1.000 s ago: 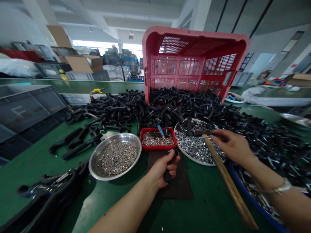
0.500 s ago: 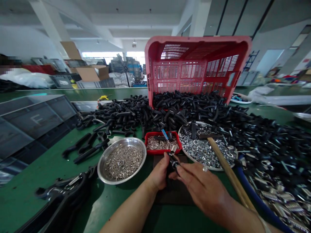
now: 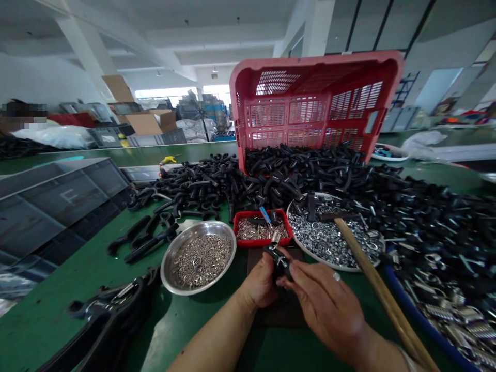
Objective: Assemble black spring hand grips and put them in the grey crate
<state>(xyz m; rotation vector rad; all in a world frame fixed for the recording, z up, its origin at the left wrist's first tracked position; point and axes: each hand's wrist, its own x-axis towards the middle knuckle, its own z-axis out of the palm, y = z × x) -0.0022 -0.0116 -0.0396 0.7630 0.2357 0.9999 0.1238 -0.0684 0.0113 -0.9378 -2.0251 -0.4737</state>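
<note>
- Left hand [image 3: 263, 284] is wrapped around a black moulded part with shiny metal fittings [image 3: 279, 262], lower middle of the frame; right hand [image 3: 329, 292] looks pinched on its near end, so they meet on the one piece. Left fingers are mostly hidden, so I can't tell how tight that grip is.
- There's a silver coiled metal spring [image 3: 276, 237] poking out at the part's upper end. I'd point that end away from you, and not squeeze it sideways, cos it could ping off.
- Left hand should be the vice imo, right fingertips the fine stuff. Thumb off the metal so you can see how it's seated.
- Work low over the dark flat mat [image 3: 254, 256] under your hands, so drops are easy to find.
- Elbow check: wooden-handled hammer [image 3: 375, 281], lower right, lies near your right hand. Don't knock it.
</note>
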